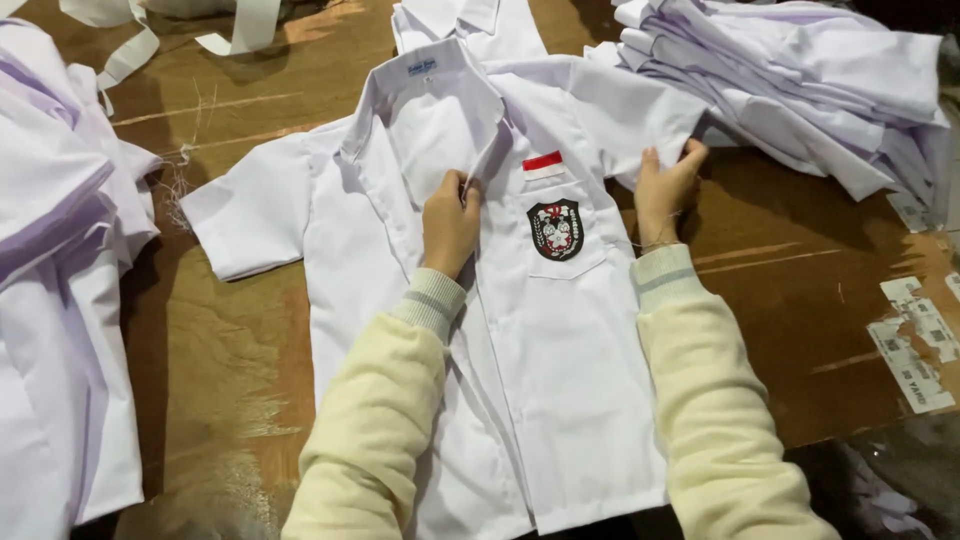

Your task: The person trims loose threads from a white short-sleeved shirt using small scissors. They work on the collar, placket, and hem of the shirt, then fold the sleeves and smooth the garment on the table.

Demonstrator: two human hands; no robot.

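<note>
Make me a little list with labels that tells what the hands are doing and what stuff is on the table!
left hand: pinches the front edge of the white shirt below the collar
right hand: grips the shirt's sleeve
shirt: lies flat, front up, on the brown table
pocket: black crest badge, red-and-white patch above it
top right: stack of folded white shirts
left edge: more white shirts
top left: white strips

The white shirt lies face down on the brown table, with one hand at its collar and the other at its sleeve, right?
Not quite. The head view shows the white shirt face up, its badge visible. The left hand is at the collar and the right hand at the sleeve, on the brown table.
</note>
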